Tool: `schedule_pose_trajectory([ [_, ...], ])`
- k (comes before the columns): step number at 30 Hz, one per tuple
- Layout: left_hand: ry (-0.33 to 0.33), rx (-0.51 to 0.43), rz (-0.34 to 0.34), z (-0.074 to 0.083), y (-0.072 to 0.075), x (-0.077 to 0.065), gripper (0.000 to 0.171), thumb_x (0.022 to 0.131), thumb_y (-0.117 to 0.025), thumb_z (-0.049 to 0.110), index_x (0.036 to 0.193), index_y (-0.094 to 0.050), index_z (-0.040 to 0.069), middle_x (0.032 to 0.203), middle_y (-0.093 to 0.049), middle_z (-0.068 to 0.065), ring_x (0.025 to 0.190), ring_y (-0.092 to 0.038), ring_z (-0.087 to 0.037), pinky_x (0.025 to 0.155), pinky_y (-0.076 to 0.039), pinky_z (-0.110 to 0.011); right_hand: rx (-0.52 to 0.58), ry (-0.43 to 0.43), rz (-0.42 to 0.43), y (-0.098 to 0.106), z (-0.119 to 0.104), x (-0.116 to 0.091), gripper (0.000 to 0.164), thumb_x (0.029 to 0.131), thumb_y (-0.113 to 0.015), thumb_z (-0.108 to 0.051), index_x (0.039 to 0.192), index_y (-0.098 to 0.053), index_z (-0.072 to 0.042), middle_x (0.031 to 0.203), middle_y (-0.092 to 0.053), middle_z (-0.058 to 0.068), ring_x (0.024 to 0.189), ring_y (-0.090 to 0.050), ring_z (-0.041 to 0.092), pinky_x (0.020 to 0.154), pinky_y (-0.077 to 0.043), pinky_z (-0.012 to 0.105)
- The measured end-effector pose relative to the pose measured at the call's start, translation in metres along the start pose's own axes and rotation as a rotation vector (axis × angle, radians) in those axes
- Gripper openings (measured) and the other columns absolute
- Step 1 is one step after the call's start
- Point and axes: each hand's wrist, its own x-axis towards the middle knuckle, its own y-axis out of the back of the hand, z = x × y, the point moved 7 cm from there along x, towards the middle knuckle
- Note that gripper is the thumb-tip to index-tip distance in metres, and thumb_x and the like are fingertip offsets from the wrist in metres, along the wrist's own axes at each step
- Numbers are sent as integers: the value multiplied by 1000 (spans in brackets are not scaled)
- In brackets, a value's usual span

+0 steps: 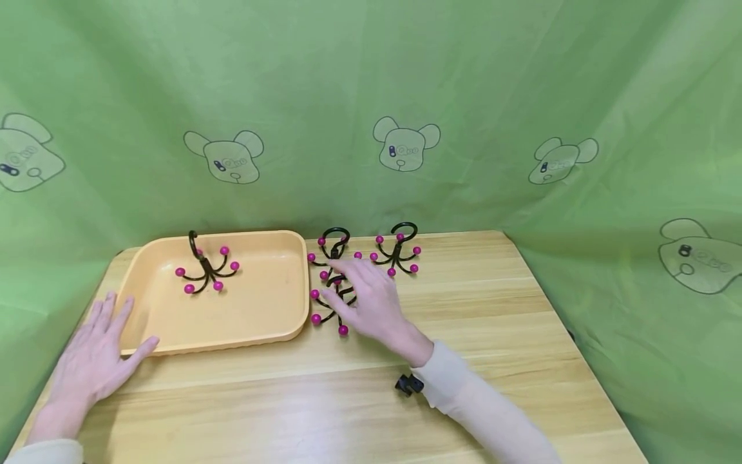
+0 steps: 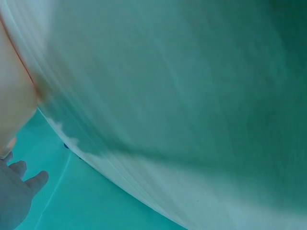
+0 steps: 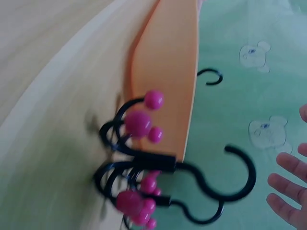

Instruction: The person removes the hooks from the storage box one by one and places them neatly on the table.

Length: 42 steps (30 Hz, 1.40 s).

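Observation:
My left hand (image 1: 95, 351) rests with spread fingers at the left front corner of a peach plastic tray (image 1: 266, 309). Inside that tray stands a black rotating hook (image 1: 207, 267) with magenta ball tips. My right hand (image 1: 373, 299) hovers over two similar hooks beside the tray's right side, a front one (image 1: 343, 330) and a back one (image 1: 334, 253), and partly hides them. In the right wrist view, the fingers (image 3: 290, 165) are apart from the nearest hook (image 3: 156, 162). A further hook (image 1: 397, 253) stands to the right. Fingertips (image 2: 36, 182) show at the left wrist view's edge.
The wooden table (image 1: 493, 309) carries everything. A green curtain (image 1: 324, 84) with printed bear heads hangs behind and along both sides. A small black clip-like piece (image 1: 409, 385) sits at the right cuff.

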Motion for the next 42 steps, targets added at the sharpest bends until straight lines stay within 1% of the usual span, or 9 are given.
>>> schedule_pose_trajectory([
  [7, 5, 3, -2, 0, 0, 1, 94, 104, -53, 55, 169, -11, 3, 175, 1, -31, 164, 4, -50, 125, -16, -75, 36, 54, -1, -11, -26, 15, 49, 92, -78, -39, 131, -70, -10, 114, -78, 4, 100, -73, 17, 82, -62, 27],
  [9, 8, 5, -5, 0, -1, 1, 94, 104, -53, 55, 169, -11, 3, 175, 1, -31, 164, 4, -50, 127, -13, -74, 45, 66, 0, -15, -32, 21, 50, 92, -78, -39, 131, -70, -9, 114, -79, 4, 98, -73, 16, 81, -61, 25],
  [12, 7, 6, -5, 0, -1, 0, 94, 104, -52, 55, 169, -10, 4, 175, 0, -32, 164, 4, -50, 132, -4, -67, 56, 65, -16, -23, -40, 28, 50, 92, -78, -40, 132, -70, -10, 112, -79, 3, 97, -73, 14, 80, -60, 23],
  [15, 8, 2, -3, 0, -2, -1, 94, 104, -53, 55, 169, -9, 4, 174, 0, -33, 164, 5, -49, 135, 2, -62, 73, 42, -58, -32, -46, 34, 51, 94, -76, -42, 134, -68, -13, 111, -78, 0, 98, -71, 12, 80, -58, 21],
  [21, 10, -1, -3, -1, -2, -2, 94, 104, -53, 55, 169, -10, 3, 174, 0, -33, 164, 5, -50, 134, 0, -65, 124, 11, -124, -52, -60, 46, 49, 96, -73, -42, 135, -68, -13, 111, -77, -1, 99, -71, 14, 80, -55, 18],
  [26, 10, 3, -2, -1, -1, -2, 94, 104, -53, 55, 169, -11, 2, 174, -1, -34, 164, 3, -51, 133, -2, -66, 114, -10, -172, -70, -68, 55, 49, 98, -70, -45, 137, -67, -16, 112, -77, -2, 101, -71, 12, 79, -55, 18],
  [33, 2, -3, 2, 0, -3, -3, 94, 104, -54, 54, 169, -10, 3, 174, 1, -33, 163, 4, -52, 133, 0, -65, 81, -79, -306, -99, -78, 65, 51, 103, -60, -53, 143, -62, -22, 123, -74, -7, 110, -69, 7, 94, -55, 20],
  [35, 4, -3, 3, -1, -3, -3, 94, 104, -54, 54, 169, -10, 3, 174, 2, -33, 163, 3, -52, 134, 0, -65, 78, -90, -323, -106, -81, 69, 53, 104, -58, -55, 145, -61, -22, 126, -74, -7, 113, -68, 7, 96, -56, 22],
  [42, 4, -4, 5, -1, -2, -2, 94, 103, -54, 54, 169, -11, 2, 174, 1, -33, 163, 2, -53, 131, -5, -69, 54, -128, -360, -125, -82, 85, 57, 104, -57, -56, 150, -57, -23, 128, -73, -8, 112, -69, 6, 90, -57, 20],
])
